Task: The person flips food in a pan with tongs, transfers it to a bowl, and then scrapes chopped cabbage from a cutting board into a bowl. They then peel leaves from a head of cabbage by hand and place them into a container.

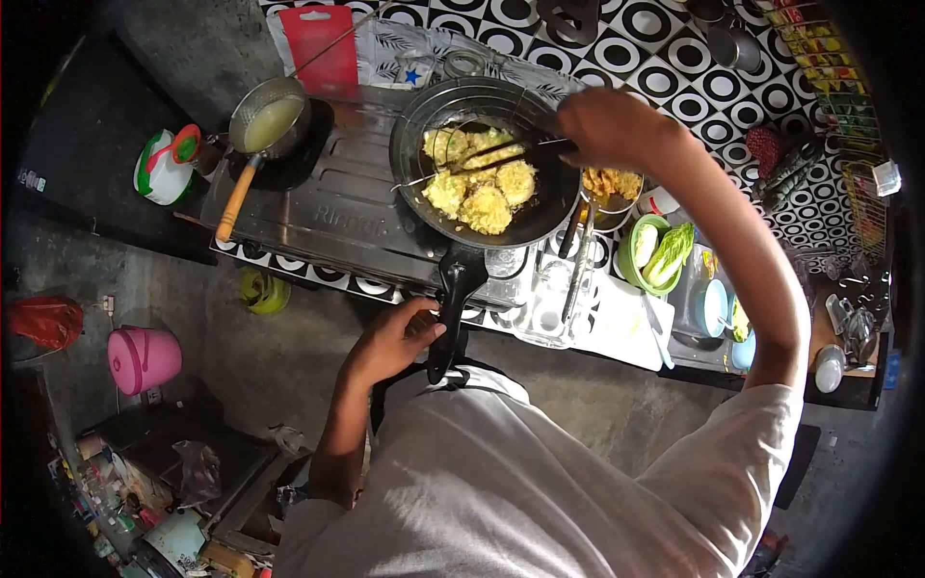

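Note:
My right hand (612,125) grips black tongs (501,154) that reach over the wok (551,207) from its right side. Their tips lie among several pale yellow fritters (485,209) frying in the oil. A wire draining rack (472,94) spans the far part of the wok. My left hand (387,339) is beside the black wok handle (449,313), with its thumb and forefinger apart and the fingertips right at the handle's left edge.
A saucepan (252,123) with a wooden handle stands on the left burner of the stove (337,207). Browned fritters (614,181) sit in a strainer right of the wok. Beyond are a green bowl (628,252) of vegetables and a knife (658,328).

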`<state>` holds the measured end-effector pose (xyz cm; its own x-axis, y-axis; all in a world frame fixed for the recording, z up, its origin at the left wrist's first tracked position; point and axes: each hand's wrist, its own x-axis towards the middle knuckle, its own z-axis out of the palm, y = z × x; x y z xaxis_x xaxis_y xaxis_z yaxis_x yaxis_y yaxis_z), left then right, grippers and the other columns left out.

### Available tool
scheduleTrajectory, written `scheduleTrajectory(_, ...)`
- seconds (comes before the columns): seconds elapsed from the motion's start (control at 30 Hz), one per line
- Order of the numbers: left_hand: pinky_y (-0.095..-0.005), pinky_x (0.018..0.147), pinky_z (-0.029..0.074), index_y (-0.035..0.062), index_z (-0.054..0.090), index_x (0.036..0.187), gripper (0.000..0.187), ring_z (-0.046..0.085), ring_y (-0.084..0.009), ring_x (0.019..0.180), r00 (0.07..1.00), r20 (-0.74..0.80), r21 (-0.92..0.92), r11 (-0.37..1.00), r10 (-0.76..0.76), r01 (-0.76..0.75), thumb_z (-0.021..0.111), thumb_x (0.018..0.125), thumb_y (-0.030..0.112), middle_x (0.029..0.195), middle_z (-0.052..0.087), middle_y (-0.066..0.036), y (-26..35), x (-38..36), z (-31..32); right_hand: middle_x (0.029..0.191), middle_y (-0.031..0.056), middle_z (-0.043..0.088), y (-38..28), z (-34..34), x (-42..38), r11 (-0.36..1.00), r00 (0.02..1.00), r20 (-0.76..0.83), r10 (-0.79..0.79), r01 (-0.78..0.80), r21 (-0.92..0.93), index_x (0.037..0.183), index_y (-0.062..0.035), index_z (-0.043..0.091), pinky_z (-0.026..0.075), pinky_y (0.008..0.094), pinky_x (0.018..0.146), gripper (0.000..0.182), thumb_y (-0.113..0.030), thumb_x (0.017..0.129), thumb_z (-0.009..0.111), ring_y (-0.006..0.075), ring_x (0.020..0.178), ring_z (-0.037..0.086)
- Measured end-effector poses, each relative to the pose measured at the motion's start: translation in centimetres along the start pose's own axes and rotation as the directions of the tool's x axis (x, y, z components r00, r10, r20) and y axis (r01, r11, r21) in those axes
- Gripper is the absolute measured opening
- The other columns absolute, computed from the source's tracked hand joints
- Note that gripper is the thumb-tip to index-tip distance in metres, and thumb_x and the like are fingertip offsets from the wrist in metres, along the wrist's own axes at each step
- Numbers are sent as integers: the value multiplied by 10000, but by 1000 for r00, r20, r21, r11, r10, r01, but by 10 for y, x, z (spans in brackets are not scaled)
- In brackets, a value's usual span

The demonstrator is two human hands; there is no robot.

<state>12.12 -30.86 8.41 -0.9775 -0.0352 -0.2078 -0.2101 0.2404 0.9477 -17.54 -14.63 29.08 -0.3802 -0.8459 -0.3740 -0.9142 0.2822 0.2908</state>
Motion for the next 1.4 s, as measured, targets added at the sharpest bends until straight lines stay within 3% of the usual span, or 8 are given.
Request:
scheduleTrajectory(0.07,-285,708,501,38,582,1181,349,600,-125,764,1000,7,22,1000,20,-20,703,919,235,864,648,-54,-3,2,0,911,140,691,-6,18,-18,999,1000,-21,7,-8,-42,1244,-92,615,553,404,823,482,-279,817,736,324,895,676)
scheduleTrajectory(0.17,-280,708,491,32,562,1197,363,576,-112,777,1000,-7,-127,992,-6,5,700,921,223,891,632,-52,-3,5,6,952,135,688,-27,21,-39,998,994,109,22,-17,-52,1299,-75,576,554,392,786,548,-297,824,737,301,872,678)
scheduleTrajectory(0.3,-270,705,482,18,538,1204,377,567,-111,786,997,-34,-133,989,-63,58,705,915,194,925,606,-52,3,14,12,904,118,671,-32,56,-44,999,998,-40,-50,50,3,1329,-63,549,533,388,724,628,-309,791,759,274,803,676)
scheduleTrajectory(0.6,-273,691,475,15,476,1238,450,564,-124,788,989,-142,-116,993,-40,24,727,893,157,970,557,-60,-1,15,25,872,115,645,-31,91,-43,999,977,-208,-40,37,-18,1238,-29,562,517,391,655,513,-277,815,714,289,722,659)
scheduleTrajectory(0.83,-273,707,475,5,449,1271,485,569,-123,811,986,-152,-137,990,-62,41,722,894,140,965,572,-58,-1,15,28,864,117,622,-37,138,-48,996,988,-152,37,-24,89,1363,-33,511,517,395,617,570,-219,846,661,287,699,642)
scheduleTrajectory(1.03,-273,711,475,-2,438,1280,491,566,-123,809,987,-153,-151,988,-42,18,716,898,132,950,581,-59,-4,16,31,896,126,625,-40,144,-55,975,969,-235,82,-29,220,1351,-43,532,517,394,669,553,-218,845,667,290,762,637)
scheduleTrajectory(1.13,-274,708,475,-6,439,1280,494,565,-124,805,989,-148,-143,990,-24,2,718,896,133,943,577,-59,-6,16,28,844,113,635,-37,148,-56,981,940,-336,60,6,192,1331,-67,549,533,407,600,454,-204,900,576,287,675,662)
scheduleTrajectory(1.4,-278,697,475,-8,470,1255,478,561,-126,795,994,-107,-115,993,-23,11,731,883,142,938,571,-56,-9,20,21,880,134,648,-32,111,-62,970,964,-244,102,-42,239,1326,-51,567,524,407,676,555,-238,820,698,309,749,646)
